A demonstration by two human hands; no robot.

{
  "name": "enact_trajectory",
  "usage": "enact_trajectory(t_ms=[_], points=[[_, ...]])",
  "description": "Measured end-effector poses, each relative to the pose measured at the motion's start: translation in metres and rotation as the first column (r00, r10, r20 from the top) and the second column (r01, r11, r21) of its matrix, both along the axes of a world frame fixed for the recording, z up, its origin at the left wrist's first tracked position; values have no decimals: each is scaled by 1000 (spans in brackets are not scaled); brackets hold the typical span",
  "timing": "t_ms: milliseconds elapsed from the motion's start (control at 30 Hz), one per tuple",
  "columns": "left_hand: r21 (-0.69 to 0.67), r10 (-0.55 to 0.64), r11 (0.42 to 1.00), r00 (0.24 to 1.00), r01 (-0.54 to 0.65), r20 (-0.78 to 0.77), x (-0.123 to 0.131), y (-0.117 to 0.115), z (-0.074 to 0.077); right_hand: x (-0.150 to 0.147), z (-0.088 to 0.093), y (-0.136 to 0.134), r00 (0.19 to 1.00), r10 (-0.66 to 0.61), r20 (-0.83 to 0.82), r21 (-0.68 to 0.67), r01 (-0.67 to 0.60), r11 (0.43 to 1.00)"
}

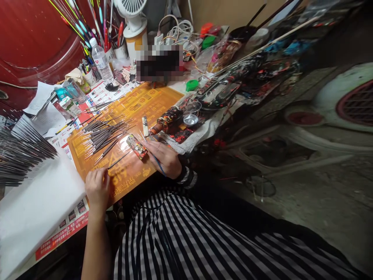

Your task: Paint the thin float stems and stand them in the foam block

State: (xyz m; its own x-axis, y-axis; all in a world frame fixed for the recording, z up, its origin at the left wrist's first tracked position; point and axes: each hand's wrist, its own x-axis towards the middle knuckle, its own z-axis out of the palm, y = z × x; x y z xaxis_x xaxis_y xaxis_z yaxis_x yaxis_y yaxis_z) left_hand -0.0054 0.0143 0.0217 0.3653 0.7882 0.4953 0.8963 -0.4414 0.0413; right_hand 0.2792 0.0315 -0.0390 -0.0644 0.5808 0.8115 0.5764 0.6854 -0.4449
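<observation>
My left hand (97,186) is closed, its fingers pinching the near end of a thin dark stick (119,159) that points away over the orange sheet (128,186). In my right hand (164,157) is a slim blue-handled tool (158,165) that looks like a fine brush; its tip is too small to make out. Just left of those fingers lies a small paint-smeared block (136,147). A pile of dark sticks with pale ends (105,134) rests on the sheet beyond my left hand. Behind the block is a small whitish strip (145,125).
White foam (43,202) lies at left, with many dark sticks (21,155) standing over it. A paint-spattered bottle (169,118) and a small metal dish (190,119) are at right. Further back stand a water bottle (100,60) and a white fan (132,13).
</observation>
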Motion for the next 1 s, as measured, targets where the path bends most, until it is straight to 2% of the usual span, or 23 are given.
enact_trajectory(t_ms=[133, 333, 533, 700, 867, 1000], points=[[45, -63, 997, 997, 62, 39, -1, 1, 0, 0, 0, 1, 999, -20, 37, -81, 23, 996], [116, -112, 988, 989, 101, 97, -6, 1, -4, 0, -1, 2, 999, -36, 22, -79, 38, 996], [114, -123, 988, 984, 108, 132, -7, 0, -7, -1, 2, 2, 998, -54, 17, -101, 55, 993], [85, -97, 993, 983, 84, 157, -5, 1, -11, 10, -1, -2, 999, -30, -27, -31, 29, 999], [59, -41, 998, 986, 32, 160, -2, 2, -11, 35, -23, -7, 1000, 5, -15, 106, -4, 994], [80, -59, 996, 984, 46, 167, -1, 2, -10, 41, -34, -6, 998, -27, 54, 142, 19, 990]])
